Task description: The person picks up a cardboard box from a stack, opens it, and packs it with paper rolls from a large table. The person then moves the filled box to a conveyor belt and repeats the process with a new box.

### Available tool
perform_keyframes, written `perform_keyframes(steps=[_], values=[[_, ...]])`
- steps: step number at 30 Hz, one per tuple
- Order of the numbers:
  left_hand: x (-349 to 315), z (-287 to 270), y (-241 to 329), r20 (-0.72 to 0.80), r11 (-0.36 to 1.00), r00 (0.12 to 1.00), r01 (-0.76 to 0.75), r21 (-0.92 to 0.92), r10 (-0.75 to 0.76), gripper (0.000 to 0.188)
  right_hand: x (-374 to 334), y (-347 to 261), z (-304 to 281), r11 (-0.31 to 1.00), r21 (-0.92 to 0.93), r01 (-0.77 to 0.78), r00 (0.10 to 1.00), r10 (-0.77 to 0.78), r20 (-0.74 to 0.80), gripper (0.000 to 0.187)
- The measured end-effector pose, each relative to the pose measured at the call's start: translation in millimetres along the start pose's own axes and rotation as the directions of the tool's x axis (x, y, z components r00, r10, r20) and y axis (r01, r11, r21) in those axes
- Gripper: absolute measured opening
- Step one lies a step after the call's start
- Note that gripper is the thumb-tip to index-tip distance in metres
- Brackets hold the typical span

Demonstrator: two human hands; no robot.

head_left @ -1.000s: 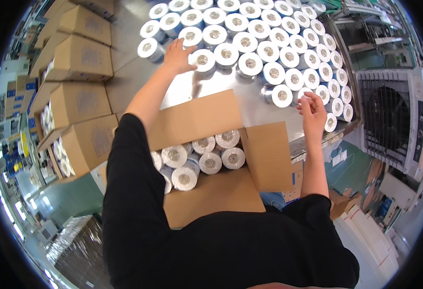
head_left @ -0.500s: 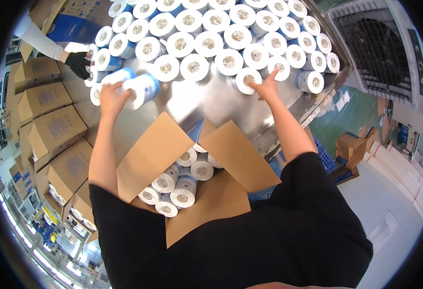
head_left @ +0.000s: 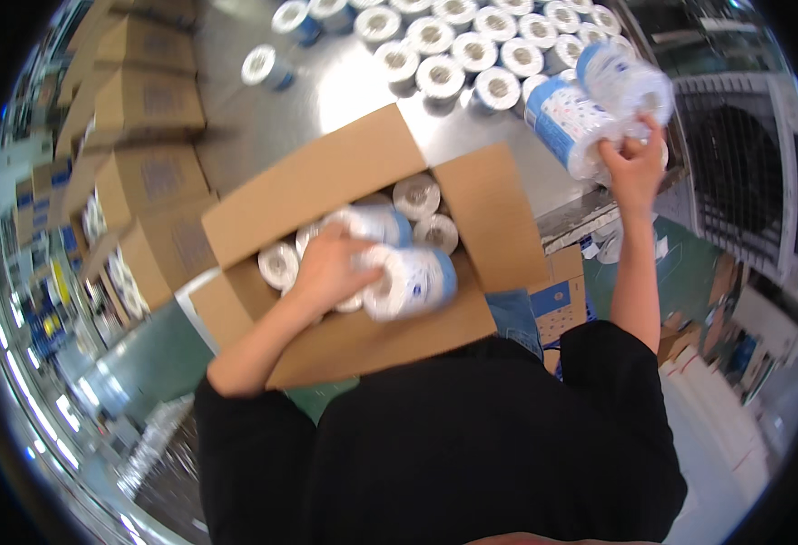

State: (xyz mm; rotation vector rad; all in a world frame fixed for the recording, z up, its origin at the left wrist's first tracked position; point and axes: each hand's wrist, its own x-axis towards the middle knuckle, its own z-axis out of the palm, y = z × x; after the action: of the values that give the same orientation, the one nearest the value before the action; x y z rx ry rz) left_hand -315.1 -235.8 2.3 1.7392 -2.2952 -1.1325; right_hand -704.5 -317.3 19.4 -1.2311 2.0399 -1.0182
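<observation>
My left hand (head_left: 331,271) is closed on two white paper rolls, one nearer me (head_left: 424,282) and one farther (head_left: 379,223), both film-wrapped with blue-and-white printing. They lie tilted over the open cardboard box (head_left: 322,195), where several more rolls (head_left: 416,196) stand on end. Over the table's right edge, my right hand (head_left: 633,171) grips two similar rolls by their near ends, a left one (head_left: 558,118) and a right one (head_left: 619,77), both slanting away from me. Part of what stands in the box is hidden under my left hand and its rolls.
Upright rolls (head_left: 440,79) crowd the far side of the metal table (head_left: 226,109). One roll (head_left: 261,66) stands apart at its left. Filled cardboard boxes (head_left: 149,100) line the left side. At the right is a large fan behind a grille (head_left: 726,145).
My left hand has brought its two rolls from the table back to the box. My right hand, earlier touching rolls on the table, now holds two lifted rolls farther right. The view has shifted.
</observation>
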Motion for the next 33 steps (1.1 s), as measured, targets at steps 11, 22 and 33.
perform_keyframes(steps=[11, 22, 33], values=[[-6.9, 94.0, -53.5, 0.125, 0.736, 0.983, -0.185, 0.651, 0.136, 0.033, -166.0, -64.1, 104.4, 0.658, -0.107, 0.745, 0.264, -0.144, 0.954, 0.049], [93.6, -29.4, 13.7, -0.334, 0.964, 0.942, -0.118, -0.24, 0.032, 0.026, -126.9, 27.4, 125.2, 0.517, -0.299, 0.802, 0.294, 0.093, 0.951, 0.049], [321.5, 45.4, -37.9, -0.151, 0.923, 0.952, 0.297, 0.244, -0.266, 0.068, 86.3, 50.2, 134.7, 0.877, -0.442, -0.189, 0.783, 0.406, 0.47, 0.07]])
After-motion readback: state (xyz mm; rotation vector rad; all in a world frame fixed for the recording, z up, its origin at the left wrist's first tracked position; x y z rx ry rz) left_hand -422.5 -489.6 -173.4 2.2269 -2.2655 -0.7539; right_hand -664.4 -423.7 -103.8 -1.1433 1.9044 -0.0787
